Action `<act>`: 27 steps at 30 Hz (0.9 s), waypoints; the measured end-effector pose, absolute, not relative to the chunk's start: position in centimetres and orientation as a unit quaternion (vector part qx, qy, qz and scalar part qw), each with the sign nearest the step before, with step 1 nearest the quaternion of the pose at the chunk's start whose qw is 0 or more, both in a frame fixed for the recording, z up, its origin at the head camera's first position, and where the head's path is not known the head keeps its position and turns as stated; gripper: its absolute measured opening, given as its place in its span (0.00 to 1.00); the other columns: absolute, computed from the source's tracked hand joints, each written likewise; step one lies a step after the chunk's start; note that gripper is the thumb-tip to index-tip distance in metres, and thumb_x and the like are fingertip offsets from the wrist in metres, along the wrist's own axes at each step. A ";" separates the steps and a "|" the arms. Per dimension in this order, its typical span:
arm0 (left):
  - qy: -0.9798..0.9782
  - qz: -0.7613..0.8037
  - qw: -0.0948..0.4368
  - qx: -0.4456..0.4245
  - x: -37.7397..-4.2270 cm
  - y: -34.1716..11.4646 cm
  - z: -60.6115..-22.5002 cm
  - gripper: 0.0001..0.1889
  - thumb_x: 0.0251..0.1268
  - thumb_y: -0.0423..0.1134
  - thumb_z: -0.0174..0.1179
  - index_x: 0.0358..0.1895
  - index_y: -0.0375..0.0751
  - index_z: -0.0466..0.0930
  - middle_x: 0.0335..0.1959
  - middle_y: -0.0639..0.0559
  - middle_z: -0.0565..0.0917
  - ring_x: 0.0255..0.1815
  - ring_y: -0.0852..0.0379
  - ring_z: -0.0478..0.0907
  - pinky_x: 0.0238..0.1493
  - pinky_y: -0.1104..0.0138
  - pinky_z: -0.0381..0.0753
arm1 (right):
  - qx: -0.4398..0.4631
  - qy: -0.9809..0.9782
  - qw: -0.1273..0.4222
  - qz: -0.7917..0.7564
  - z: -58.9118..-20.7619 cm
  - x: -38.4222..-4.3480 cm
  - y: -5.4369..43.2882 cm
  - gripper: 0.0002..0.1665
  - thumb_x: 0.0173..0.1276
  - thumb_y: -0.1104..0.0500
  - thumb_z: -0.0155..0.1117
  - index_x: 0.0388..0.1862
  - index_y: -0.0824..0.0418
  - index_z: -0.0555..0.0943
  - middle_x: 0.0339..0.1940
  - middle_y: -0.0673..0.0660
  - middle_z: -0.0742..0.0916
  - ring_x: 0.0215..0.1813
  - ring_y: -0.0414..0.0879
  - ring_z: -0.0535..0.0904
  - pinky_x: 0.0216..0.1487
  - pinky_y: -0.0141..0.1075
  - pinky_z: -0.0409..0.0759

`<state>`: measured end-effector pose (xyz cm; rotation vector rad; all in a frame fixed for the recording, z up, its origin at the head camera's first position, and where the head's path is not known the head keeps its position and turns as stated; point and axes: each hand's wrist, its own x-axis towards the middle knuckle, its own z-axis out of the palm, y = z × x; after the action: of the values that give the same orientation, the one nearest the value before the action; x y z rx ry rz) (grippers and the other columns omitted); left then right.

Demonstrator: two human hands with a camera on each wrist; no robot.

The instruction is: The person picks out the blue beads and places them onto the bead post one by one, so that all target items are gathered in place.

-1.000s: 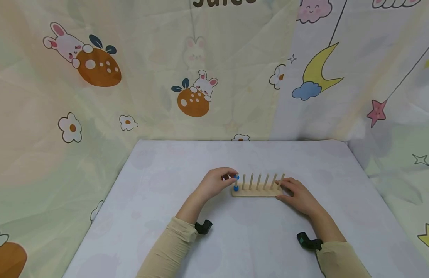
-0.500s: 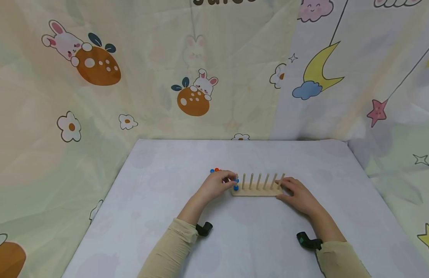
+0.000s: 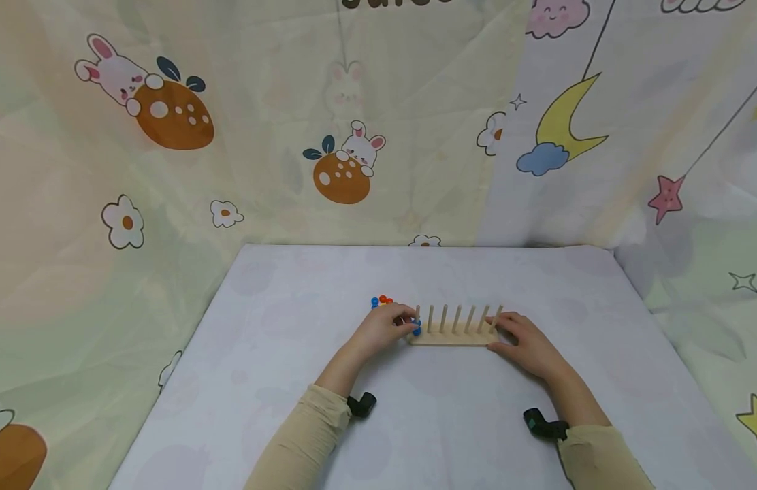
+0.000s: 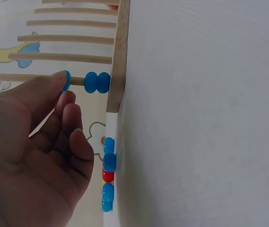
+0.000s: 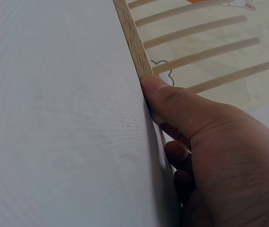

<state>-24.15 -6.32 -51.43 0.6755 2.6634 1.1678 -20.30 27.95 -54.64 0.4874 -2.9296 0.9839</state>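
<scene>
A wooden peg board (image 3: pixel 455 339) with a row of upright pegs stands on the table. My left hand (image 3: pixel 384 325) is at its leftmost peg, pinching a blue bead (image 4: pixel 67 81) between thumb and fingers. That bead is around the peg, with a gap below it in the left wrist view. Below the gap, two blue beads (image 4: pixel 91 82) sit stacked against the base. My right hand (image 3: pixel 528 346) grips the board's right end, its thumb (image 5: pixel 156 85) on the front edge; its other fingers are partly hidden. The other pegs carry no beads.
Behind my left hand lies a group of loose beads, blue beads (image 4: pixel 109 161) and red beads (image 4: pixel 108 176) among them, partly hidden in the head view. A white cloth covers the table (image 3: pixel 440 422). A printed curtain (image 3: pixel 262 136) hangs behind it.
My left hand has moved down along the leftmost peg, lowering the pinched blue bead from near its top. Loose beads have come into view behind that hand. My right hand stays put.
</scene>
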 end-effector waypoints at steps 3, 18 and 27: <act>0.894 0.380 0.080 0.225 -24.2 -6.3 -51.7 0.10 0.67 0.47 0.64 0.48 0.54 0.84 0.35 0.62 0.81 0.36 0.64 0.75 0.35 0.71 0.76 | 0.154 -0.937 0.007 0.313 -54.6 -20.3 27.9 0.33 0.63 0.45 0.71 0.65 0.53 0.77 0.61 0.58 0.79 0.70 0.61 0.68 0.68 0.60 0.65; 0.898 0.375 0.095 0.211 -24.2 -6.2 -52.2 0.09 0.68 0.47 0.63 0.48 0.56 0.83 0.34 0.63 0.80 0.35 0.63 0.74 0.34 0.70 0.75 | 0.161 -0.936 0.013 0.312 -54.7 -20.3 28.0 0.33 0.64 0.44 0.70 0.66 0.54 0.77 0.61 0.58 0.78 0.69 0.62 0.68 0.66 0.61 0.65; 0.899 0.382 0.083 0.197 -24.1 -7.2 -52.7 0.14 0.67 0.50 0.64 0.53 0.57 0.83 0.38 0.64 0.82 0.39 0.64 0.77 0.39 0.70 0.77 | 0.161 -0.938 0.009 0.307 -54.7 -20.3 28.0 0.34 0.64 0.43 0.70 0.66 0.54 0.76 0.61 0.59 0.78 0.69 0.62 0.68 0.66 0.61 0.65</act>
<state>-24.10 -7.18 -52.73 0.5895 2.6829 1.1410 -20.33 28.04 -54.69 0.5025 -2.9294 0.9577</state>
